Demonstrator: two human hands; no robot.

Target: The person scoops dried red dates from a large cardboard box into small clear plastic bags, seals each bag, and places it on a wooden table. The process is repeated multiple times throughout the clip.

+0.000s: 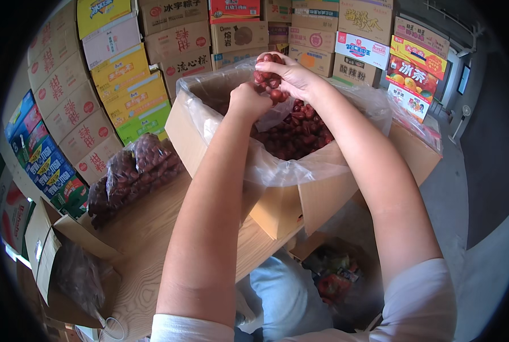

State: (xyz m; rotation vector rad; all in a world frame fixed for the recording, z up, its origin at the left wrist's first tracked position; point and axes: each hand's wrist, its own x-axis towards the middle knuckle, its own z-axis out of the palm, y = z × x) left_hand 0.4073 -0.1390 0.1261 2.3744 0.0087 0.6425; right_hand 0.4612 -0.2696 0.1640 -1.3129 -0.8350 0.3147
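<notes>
A cardboard box [220, 141] with a clear plastic liner [288, 171] stands tilted before me, partly filled with dried red dates [297, 132]. Above its opening, my right hand [296, 76] holds a cluster of red dates [268, 77] in curled fingers. My left hand [251, 101] is closed just below and left of that cluster, its fingertips hidden from view. A piece of clear plastic, which looks like a small bag [275, 115], hangs beneath the left hand over the dates.
Filled bags of dates [137, 171] lie on the wooden table [152, 239] at left. An open carton of plastic bags [79, 273] sits nearer. Stacked cartons [175, 42] line the back. A littered box [335, 278] is on the floor; a fan [464, 113] stands far right.
</notes>
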